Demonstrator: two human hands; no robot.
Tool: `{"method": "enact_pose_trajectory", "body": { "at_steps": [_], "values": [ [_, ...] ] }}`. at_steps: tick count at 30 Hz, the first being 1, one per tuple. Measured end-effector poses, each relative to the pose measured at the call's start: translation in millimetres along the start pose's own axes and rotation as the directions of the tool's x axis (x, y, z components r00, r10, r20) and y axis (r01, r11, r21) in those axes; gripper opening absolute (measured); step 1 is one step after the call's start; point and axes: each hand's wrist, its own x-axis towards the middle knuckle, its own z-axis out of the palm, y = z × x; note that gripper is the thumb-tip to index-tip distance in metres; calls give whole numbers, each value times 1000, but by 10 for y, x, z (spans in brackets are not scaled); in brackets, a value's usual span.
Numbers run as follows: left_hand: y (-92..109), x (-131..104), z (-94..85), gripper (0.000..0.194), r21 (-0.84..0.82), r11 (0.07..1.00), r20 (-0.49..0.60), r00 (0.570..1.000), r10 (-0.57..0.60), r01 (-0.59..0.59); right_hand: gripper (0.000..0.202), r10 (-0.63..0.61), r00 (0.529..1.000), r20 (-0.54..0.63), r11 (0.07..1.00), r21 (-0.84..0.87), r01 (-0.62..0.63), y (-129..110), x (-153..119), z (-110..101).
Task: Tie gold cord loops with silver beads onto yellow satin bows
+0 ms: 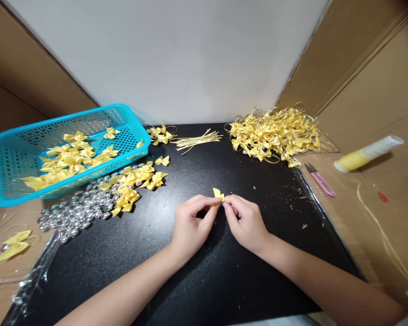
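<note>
Over the middle of the black table [190, 267], a small yellow bow [218, 194] is pinched between my two hands. My left hand [192, 224] grips its left side between thumb and forefinger. The fingertips of my right hand [246, 222] are pressed together at the bow's right side, touching it. Part of the bow is hidden behind the fingers. Beyond my hands lies a bundle of thin yellow strips [197, 140]. Yellow bows [125, 199] and clear, shiny beads [85, 210] are piled to the left.
A blue basket [138, 131] holding yellow bows stands at the left. At the back right is a heap of finished-looking bows with loops [275, 136]. Pink-handled snips [321, 181] and a yellow-and-white roll [367, 154] lie on cardboard at the right.
</note>
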Motion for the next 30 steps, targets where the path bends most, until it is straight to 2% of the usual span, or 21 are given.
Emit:
{"method": "enact_pose_trajectory", "body": {
  "at_steps": [3, 7, 12, 17, 22, 25, 28, 30],
  "values": [
    [-14, -12, 16, 16, -19, 1000, -29, 1000, -11, 11, 19, 29, 1000, 3, 999, 41, -29, -3, 15, -18],
    [-38, -16, 32, 15, -136, 988, -136, 987, -91, 72, 15, 73, 997, 2, 994, 82, -73, 17, 24, -39],
    [-56, -5, 1, 5, -108, 992, -161, 983, -85, 68, 16, 54, 999, 10, 996, 76, -54, 49, 16, -38],
    [-34, 9, -26, 5, -44, 998, -92, 995, 47, -51, 19, 9, 1000, 2, 998, 66, -9, 35, 25, -25],
    [-20, 31, -36, 10, 48, 984, -61, 983, 176, -173, 21, 25, 1000, -18, 997, 77, -23, 15, 41, -35],
    [-32, 53, -69, 10, 113, 964, -64, 966, 250, -242, 8, 34, 995, -98, 999, 26, -31, 20, 62, -97],
    [-49, 74, -99, 12, 164, 931, -26, 942, 336, -327, 17, -23, 980, -197, 997, -76, 8, 23, 86, -163],
    [-57, 85, -102, 13, 187, 900, 7, 916, 400, -394, 17, -65, 982, -176, 994, -96, 48, 21, 96, -174]
  ]
}}
